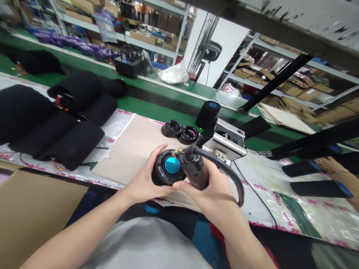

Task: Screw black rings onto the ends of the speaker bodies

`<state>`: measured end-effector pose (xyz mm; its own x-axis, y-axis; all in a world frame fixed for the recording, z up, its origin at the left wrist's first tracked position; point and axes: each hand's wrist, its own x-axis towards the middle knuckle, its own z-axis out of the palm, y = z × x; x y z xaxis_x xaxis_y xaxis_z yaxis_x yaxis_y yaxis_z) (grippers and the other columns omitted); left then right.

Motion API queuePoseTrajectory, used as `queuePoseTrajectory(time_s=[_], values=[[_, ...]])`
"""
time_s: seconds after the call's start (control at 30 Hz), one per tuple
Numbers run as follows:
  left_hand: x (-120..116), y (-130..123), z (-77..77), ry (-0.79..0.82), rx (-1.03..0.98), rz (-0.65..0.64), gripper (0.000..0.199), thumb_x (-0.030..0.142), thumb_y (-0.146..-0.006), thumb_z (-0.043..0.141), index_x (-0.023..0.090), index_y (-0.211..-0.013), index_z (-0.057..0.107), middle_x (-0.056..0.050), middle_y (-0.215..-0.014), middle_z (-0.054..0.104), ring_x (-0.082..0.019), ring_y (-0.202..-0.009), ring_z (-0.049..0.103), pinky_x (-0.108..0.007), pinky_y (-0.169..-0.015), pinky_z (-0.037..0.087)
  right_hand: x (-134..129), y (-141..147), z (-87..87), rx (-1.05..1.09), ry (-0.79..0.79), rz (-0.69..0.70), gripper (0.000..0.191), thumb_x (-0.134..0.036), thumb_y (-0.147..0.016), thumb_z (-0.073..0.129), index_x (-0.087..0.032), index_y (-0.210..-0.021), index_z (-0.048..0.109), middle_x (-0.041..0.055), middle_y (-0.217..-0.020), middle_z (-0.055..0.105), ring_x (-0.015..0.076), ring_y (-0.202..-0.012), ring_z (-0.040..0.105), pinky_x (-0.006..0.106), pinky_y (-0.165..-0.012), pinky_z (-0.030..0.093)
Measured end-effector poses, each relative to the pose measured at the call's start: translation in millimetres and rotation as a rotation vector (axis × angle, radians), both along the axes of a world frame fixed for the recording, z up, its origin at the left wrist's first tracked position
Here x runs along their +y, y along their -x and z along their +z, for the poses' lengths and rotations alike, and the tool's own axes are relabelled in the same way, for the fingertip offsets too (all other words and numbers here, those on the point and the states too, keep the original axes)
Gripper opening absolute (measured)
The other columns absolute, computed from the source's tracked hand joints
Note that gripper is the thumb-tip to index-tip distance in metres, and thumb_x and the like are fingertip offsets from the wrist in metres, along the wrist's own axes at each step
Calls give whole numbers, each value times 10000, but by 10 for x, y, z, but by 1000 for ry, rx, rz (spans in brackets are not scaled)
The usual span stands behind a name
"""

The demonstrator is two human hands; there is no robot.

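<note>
My left hand (146, 181) is wrapped round an upright black cylindrical speaker (159, 175) with a shiny blue disc in its end. In my right hand (217, 190) is a black corded electric screwdriver (196, 172), held over the right edge of the speaker. Its tip, near the speaker's rim, is too blurred to make out. My right thumb is close to the speaker's near side. Just beyond stand black ring-shaped end caps (189, 134) on a beige cardboard sheet (126, 149).
A silver screw-feeder-like machine (228, 140) stands beyond my right hand, beside another upright speaker (209, 114). Several black fabric-covered cylinders (75, 145) with wires lie at left. At right, another person's hand (328, 164) touches speakers. A cardboard box (42, 209) is at lower left.
</note>
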<state>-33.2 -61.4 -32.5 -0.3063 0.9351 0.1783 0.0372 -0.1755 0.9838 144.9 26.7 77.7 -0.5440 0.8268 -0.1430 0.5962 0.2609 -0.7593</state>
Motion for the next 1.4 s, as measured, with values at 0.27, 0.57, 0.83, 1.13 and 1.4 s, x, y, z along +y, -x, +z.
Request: queuePoseTrajectory(time_s=[0.27,0.57,0.83,1.13,1.4], values=[[-9,5,-7,7,-10,-12,1170,333,-705,982,261,-1679,339,-171,-1702,488,-421,-1570,504,-574,-1338,379,122,15,-5,-30,-33,65,545,-492,-708,940,-296,-1160,708,-3,-951,761,262,-897,725,401,-831,613],[-13,23,1,-17,59,-13,1173,352,-726,977,268,-1693,319,-175,-1714,472,-421,-1587,483,-553,-1327,410,0,29,-52,79,42,-19,624,-433,-730,929,-306,-1299,706,20,-1134,785,283,-1078,746,442,-996,629],[-41,42,-24,-41,43,4,1182,277,-699,996,293,-1686,345,-168,-1709,478,-405,-1566,520,-547,-1306,450,-183,60,-73,58,-17,-65,584,-402,-762,910,-323,-1307,715,16,-1169,805,271,-1076,780,379,-908,662],[-2,17,-18,-89,10,27,1201,408,-716,1021,378,-1683,310,-131,-1652,537,-362,-1503,593,-523,-1273,493,81,8,86,-47,-50,87,441,-486,-768,910,-319,-1110,689,-38,-892,730,208,-817,680,330,-711,565],[-3,9,7,-83,66,56,1167,416,-714,1020,336,-1672,358,-141,-1686,513,-399,-1567,516,-553,-1310,443,77,45,97,-31,-72,112,479,-429,-770,925,-304,-1181,713,-8,-958,758,235,-875,727,347,-747,601]])
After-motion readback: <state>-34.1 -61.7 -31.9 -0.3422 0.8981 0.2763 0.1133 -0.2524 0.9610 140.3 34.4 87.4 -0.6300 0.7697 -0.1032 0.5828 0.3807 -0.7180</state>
